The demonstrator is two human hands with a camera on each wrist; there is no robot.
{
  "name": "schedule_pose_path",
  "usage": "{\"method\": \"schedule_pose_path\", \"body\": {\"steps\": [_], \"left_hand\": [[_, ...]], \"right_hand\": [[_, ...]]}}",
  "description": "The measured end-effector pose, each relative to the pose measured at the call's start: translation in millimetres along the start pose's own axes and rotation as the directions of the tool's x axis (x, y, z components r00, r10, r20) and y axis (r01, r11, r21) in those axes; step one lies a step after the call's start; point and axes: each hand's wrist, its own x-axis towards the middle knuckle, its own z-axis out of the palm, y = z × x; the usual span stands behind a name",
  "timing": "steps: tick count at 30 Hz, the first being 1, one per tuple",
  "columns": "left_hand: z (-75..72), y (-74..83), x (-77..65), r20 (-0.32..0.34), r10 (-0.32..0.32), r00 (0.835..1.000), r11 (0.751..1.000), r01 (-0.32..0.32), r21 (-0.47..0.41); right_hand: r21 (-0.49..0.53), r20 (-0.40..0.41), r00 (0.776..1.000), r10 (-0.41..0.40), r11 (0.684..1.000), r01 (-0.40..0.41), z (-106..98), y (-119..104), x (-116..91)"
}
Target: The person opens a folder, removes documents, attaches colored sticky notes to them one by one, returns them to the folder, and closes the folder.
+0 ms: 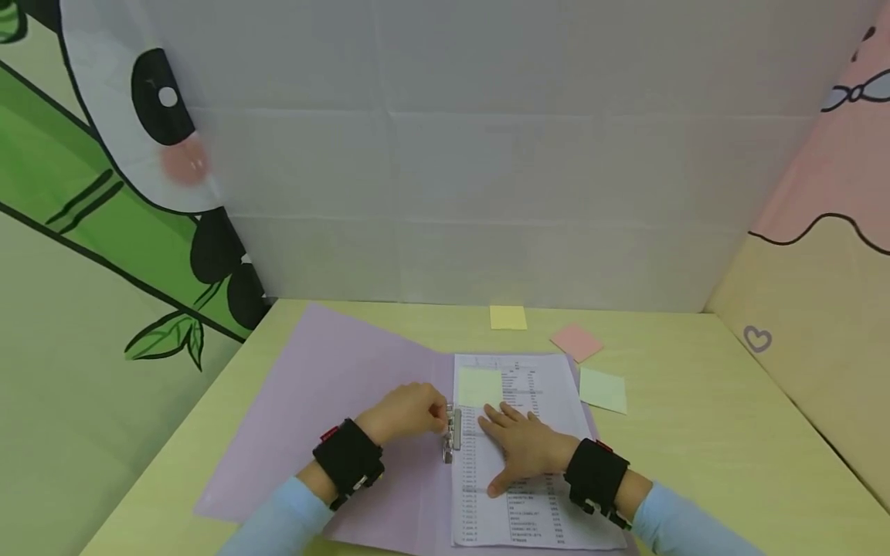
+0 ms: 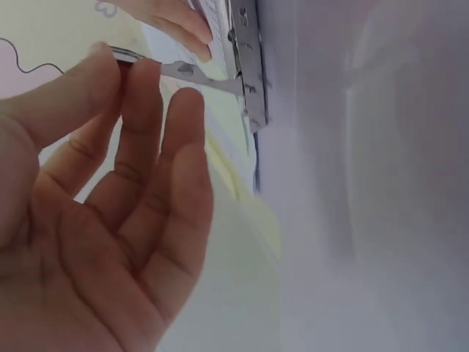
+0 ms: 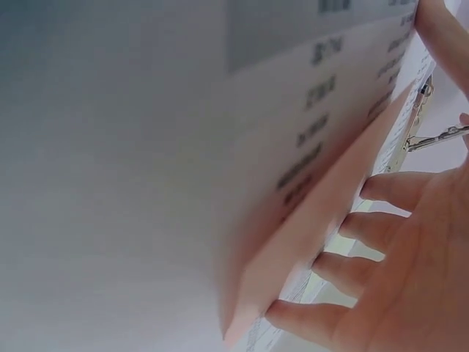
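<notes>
A lilac folder (image 1: 334,417) lies opened out on the table, with printed sheets (image 1: 556,378) on its right half. My left hand (image 1: 409,409) pinches the metal lever (image 2: 201,79) of the folder's clip (image 1: 452,432) between thumb and index finger; the lever stands up from its base at the spine. Fingers spread, my right hand (image 1: 528,446) presses on the sheets right of the clip. A pale yellow-green sticky note (image 1: 480,386) sits near the top of the sheets. In the right wrist view, a pink sticky note (image 3: 315,227) shows on the page beside the fingertips.
Beyond the folder, a yellow sticky note (image 1: 508,317) lies near the back wall (image 1: 487,170). A pink sticky note (image 1: 572,340) and a pale green one (image 1: 603,390) lie by the folder's right edge. Printed panels stand at both sides of the table (image 1: 716,432).
</notes>
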Motion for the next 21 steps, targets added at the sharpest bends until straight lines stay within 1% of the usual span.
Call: {"method": "schedule_pose_path", "body": {"steps": [2,4,5,8,9,11,15,18,21], "left_hand": [[0.4,-1.7,3.7,0.033,-0.036,0.999,0.998,0.038,-0.047],[2.8,-4.1,6.2,0.052,-0.091,0.994,0.993,0.095,-0.073],[4.9,-5.2,7.0,0.057,-0.117,0.992,0.989,0.121,-0.08],[14.4,-9.1,9.2,0.055,-0.167,0.984,0.983,0.171,-0.069],[18.3,-10.6,9.9,0.051,-0.171,0.984,0.983,0.174,-0.058],[25.2,-12.8,11.5,0.042,-0.155,0.987,0.987,0.157,-0.029],[32.3,-11.8,15.1,0.014,-0.14,0.99,0.989,0.139,0.047],[32.9,-5.4,18.2,-0.002,-0.165,0.986,0.98,0.164,0.111],[35.4,0.4,16.5,-0.014,-0.18,0.984,0.969,0.18,0.167]], "right_hand": [[0.004,-0.004,1.0,-0.007,1.0,0.007,-1,0,0],[-0.005,-0.008,1.0,-0.016,1.0,0.016,0,-1,1],[-0.008,-0.008,1.0,-0.02,1.0,0.02,0,-1,1],[-0.007,0.002,1.0,-0.022,1.0,0.022,3,-2,1],[-0.011,0.006,1.0,-0.019,1.0,0.019,4,-2,1],[-0.013,0.012,1.0,-0.012,1.0,0.012,6,-1,1],[-0.03,0.006,1.0,-0.005,1.0,0.005,6,0,0],[-0.031,-0.005,1.0,-0.001,1.0,0.001,4,2,0],[-0.029,-0.009,1.0,-0.004,1.0,0.004,4,2,0]]}}
